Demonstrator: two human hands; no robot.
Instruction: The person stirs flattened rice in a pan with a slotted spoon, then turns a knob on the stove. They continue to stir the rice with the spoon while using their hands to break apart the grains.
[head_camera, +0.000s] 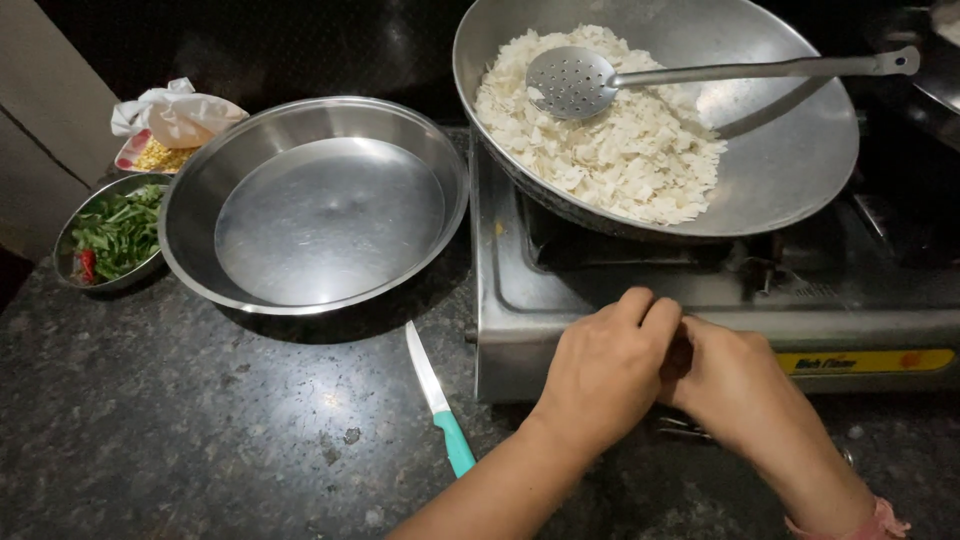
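Observation:
My left hand and my right hand are pressed together at the front face of a steel gas stove, fingers curled; what lies between them is hidden. On the stove sits a large steel wok holding white flattened rice flakes. A perforated steel skimmer rests on the flakes, its long handle reaching right. A knife with a teal handle lies on the dark granite counter, left of my left hand.
A wide empty steel pan stands left of the stove. Beside it is a small steel bowl of green leaves and red chilli. A white bag with yellow grains lies behind. A dark wall is at the back.

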